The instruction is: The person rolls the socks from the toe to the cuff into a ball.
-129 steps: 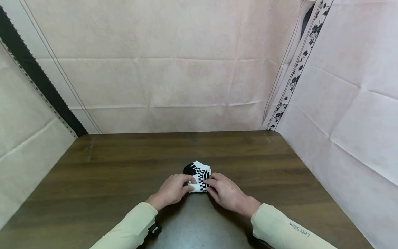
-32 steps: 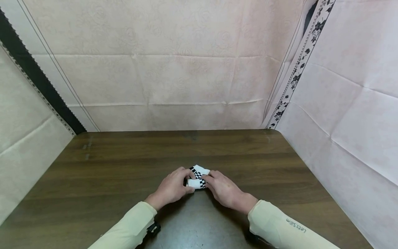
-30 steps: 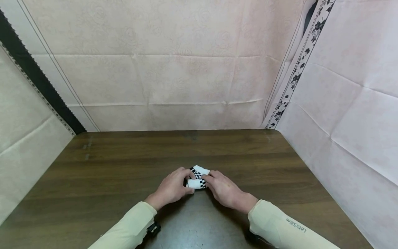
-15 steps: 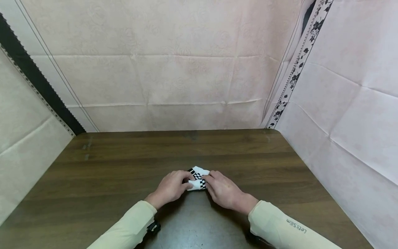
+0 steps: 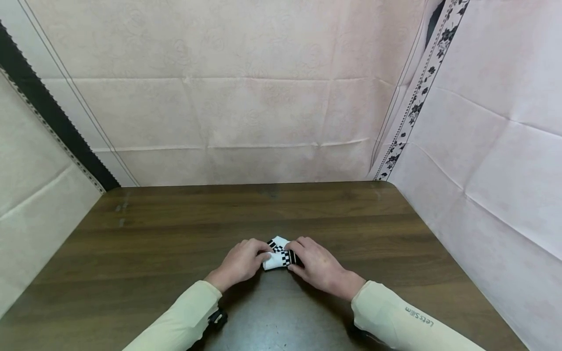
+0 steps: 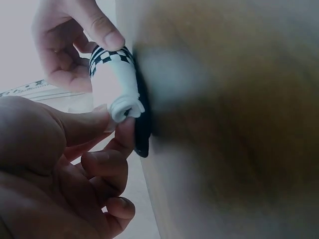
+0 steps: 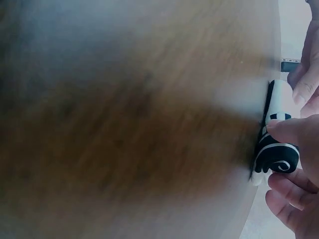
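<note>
Near the front of the table lies a black-and-white checkered sock bundle [image 5: 275, 261], its near part rolled into a tube. My left hand [image 5: 240, 262] pinches the white end of the roll between thumb and forefinger, the other fingers curled loosely below in the left wrist view. At the opposite end, my right hand [image 5: 319, 265] holds the roll with its thumb near the checks. In the right wrist view the black end of the sock roll [image 7: 279, 157] shows a spiral of layers. A flat dark part of the sock [image 6: 143, 124] stretches out beneath the roll in the left wrist view.
The brown wood-grain table [image 5: 184, 219] spreads out around the hands. Pale cloth [image 5: 246, 112] hangs behind its far edge, with more cloth [image 5: 496, 146] along the right side and on the left.
The sock bundle has become shorter as its near part rolled up away from the body. In the last half second my right hand shifted, and the black striped end came into view.
</note>
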Tool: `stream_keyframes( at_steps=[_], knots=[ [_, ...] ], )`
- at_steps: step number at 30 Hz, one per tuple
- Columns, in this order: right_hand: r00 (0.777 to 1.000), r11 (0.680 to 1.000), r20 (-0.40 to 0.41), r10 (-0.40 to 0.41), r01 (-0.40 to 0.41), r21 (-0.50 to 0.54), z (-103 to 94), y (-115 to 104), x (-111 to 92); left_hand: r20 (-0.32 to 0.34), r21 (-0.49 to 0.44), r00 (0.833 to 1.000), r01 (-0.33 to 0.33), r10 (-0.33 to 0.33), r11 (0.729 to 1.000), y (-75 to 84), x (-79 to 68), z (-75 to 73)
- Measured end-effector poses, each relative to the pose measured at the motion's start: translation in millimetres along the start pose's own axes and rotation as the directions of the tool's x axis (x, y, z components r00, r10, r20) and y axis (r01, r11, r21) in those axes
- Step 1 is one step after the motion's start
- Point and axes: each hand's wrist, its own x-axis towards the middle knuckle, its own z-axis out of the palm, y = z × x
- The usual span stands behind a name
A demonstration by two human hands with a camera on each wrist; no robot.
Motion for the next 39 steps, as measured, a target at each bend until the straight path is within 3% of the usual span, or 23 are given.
stream_keyframes(
  at_steps=[7,20,32,39],
  knots=[
    [1.0,1.0,0.004,0.004,-0.004,0.013,1.8,-1.0,-0.8,0.017,-0.017,0.999,0.028,-0.028,0.999,-0.6,0.5,1.2],
    [0.997,1.0,0.071,0.026,-0.025,-0.007,4.1,-1.3,-1.3,-0.054,-0.046,0.998,0.013,-0.015,0.999,-0.1,-5.5,1.6],
    [0.991,0.993,0.111,0.07,-0.08,0.082,0.5,-0.3,0.5,-0.06,0.006,0.997,-0.056,0.056,0.998,1.8,-5.6,5.9],
    [0.989,0.994,0.118,0.091,-0.097,0.046,3.0,-2.2,0.3,-0.049,0.01,0.997,-0.064,0.064,0.998,1.7,-4.3,5.6]
  ],
)
